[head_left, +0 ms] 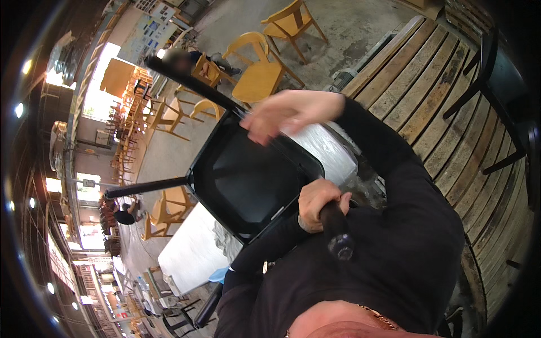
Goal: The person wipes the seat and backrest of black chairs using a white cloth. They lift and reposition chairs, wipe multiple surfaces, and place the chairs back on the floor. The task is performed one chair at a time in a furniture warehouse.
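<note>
A black chair is turned with its seat's underside facing up in front of me. Its legs stick out, two of them toward the far left. My left hand is wrapped round the near chair leg, whose round tip points toward me. Smeared by motion, my right hand hovers over or touches the far rim of the seat, close to another chair leg. Whether its fingers hold anything cannot be made out. Beneath the chair a white-topped table shows on both sides.
On the right lies a slatted wooden platform with another black chair on it. Several yellow wooden chairs stand beyond the table. One person is among them; another person crouches farther off at left.
</note>
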